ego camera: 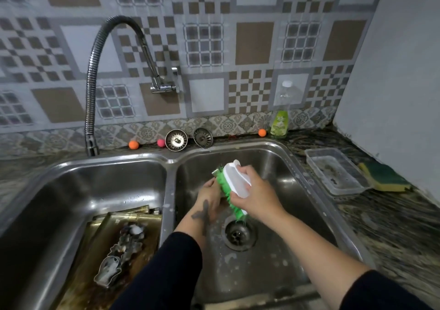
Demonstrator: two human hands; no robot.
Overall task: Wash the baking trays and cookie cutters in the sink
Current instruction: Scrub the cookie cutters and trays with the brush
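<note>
Over the right sink basin (273,167) my right hand (256,194) grips a white scrubbing brush (238,178) with green bristles. My left hand (212,196) holds a small metal piece (215,173) under the bristles; most of it is hidden, so I cannot tell its shape. In the left basin (71,190) lie stacked dirty baking trays (142,217), tilted against the divider. Several metal cookie cutters (119,257) lie on the top tray, some with foam.
The flexible faucet (91,90) arcs over the left basin's back edge. Two strainers (176,140) and small coloured balls lean at the wall. A detergent bottle (281,117), a clear plastic tub (333,169) and a sponge (385,178) sit on the right counter. The right drain (238,234) is open.
</note>
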